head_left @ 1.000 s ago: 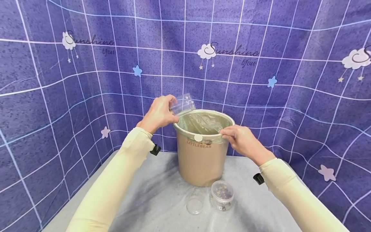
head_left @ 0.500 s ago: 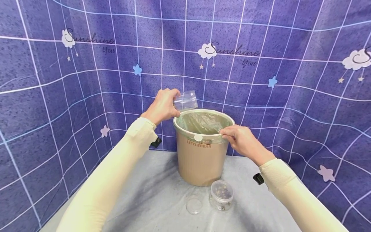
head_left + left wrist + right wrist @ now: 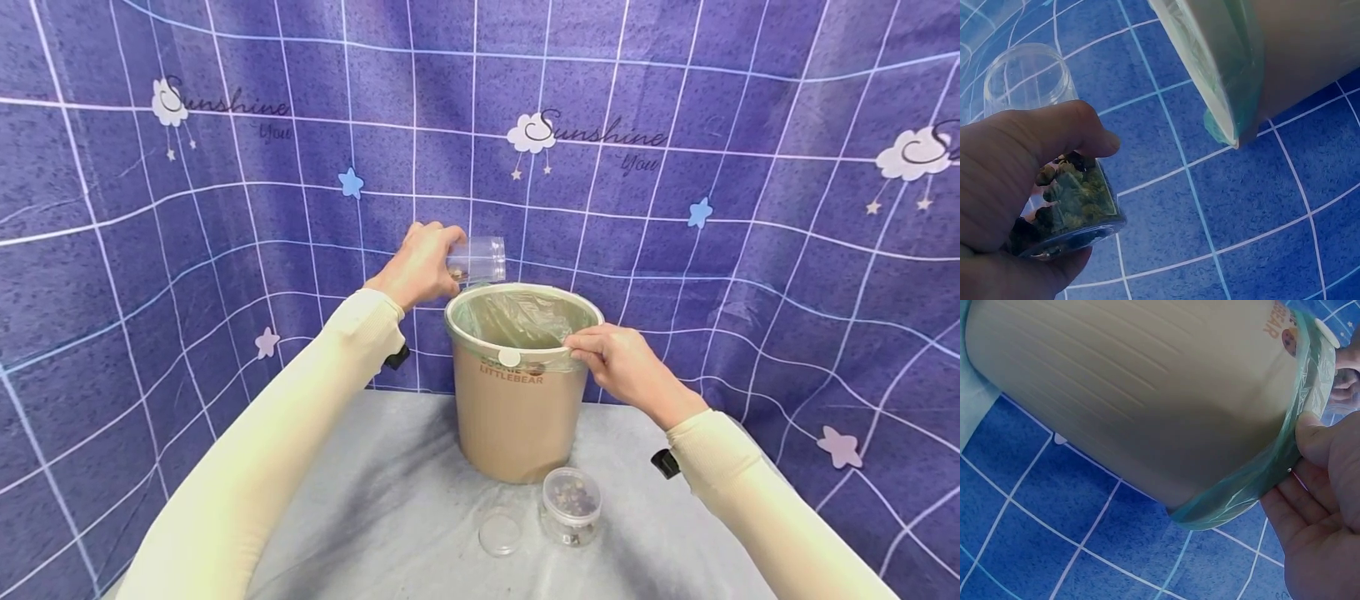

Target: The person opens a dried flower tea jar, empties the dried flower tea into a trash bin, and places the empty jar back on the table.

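Note:
My left hand point(image 3: 423, 265) grips a clear, lidless jar point(image 3: 483, 259) tipped on its side just above the left rim of a beige trash bin point(image 3: 517, 417). Dried flowers and dark bits point(image 3: 1079, 194) lie in the jar's bottom end in the left wrist view. A thin green bag point(image 3: 525, 315) lines the bin and folds over its rim. At the front right, my right hand point(image 3: 618, 358) pinches the bin's rim and liner between thumb and fingers, as the right wrist view also shows; its thumb point(image 3: 1315, 439) lies over the rim.
In front of the bin a lidded clear jar point(image 3: 572, 508) of dried pieces stands on the grey tabletop point(image 3: 397, 500). Beside it lies a round clear lid point(image 3: 500, 533). A blue grid-patterned curtain point(image 3: 637, 100) hangs behind and along both sides.
The left hand has risen slightly and levelled the jar from a downward tilt to nearly horizontal. My right hand keeps its hold on the rim.

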A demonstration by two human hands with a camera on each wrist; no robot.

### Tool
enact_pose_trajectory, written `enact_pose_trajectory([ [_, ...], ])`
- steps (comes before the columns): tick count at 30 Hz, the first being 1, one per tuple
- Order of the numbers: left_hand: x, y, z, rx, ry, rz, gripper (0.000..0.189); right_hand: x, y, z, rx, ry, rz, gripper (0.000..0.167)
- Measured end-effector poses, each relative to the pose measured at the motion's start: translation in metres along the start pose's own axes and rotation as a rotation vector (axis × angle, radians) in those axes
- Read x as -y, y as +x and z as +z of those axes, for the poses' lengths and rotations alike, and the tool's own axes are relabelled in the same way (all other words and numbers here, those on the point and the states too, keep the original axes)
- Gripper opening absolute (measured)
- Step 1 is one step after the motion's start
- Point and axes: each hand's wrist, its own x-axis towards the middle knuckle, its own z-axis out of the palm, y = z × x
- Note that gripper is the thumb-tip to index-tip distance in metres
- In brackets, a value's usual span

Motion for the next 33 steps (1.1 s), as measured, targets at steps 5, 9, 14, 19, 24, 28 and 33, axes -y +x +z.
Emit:
enact_pose_trajectory([
  [5,0.0,0.006,0.006,0.017,0.045,0.027,0.062,-0.001,-0.001,0.0,-0.004,0.0,0.005,0.019],
  [9,0.0,0.008,0.012,0.035,0.049,0.022,0.063,0.0,-0.001,0.001,-0.008,-0.001,0.005,0.019],
  [14,0.0,0.01,0.018,0.045,0.06,0.022,0.069,0.001,-0.002,0.001,0.002,-0.01,-0.01,0.019],
  [19,0.0,0.016,0.021,0.028,0.095,0.082,0.068,0.0,-0.001,-0.001,0.011,-0.023,-0.011,0.019],
  [24,0.001,0.02,0.024,0.03,0.153,0.127,0.069,0.0,-0.001,-0.001,0.007,-0.011,-0.001,0.019],
  [28,0.0,0.023,0.026,0.036,0.193,0.153,0.069,0.0,-0.002,-0.001,-0.003,-0.006,-0.008,0.019],
  [33,-0.002,0.025,0.027,0.03,0.222,0.18,0.067,-0.001,-0.003,-0.002,-0.015,-0.006,-0.027,0.019],
])
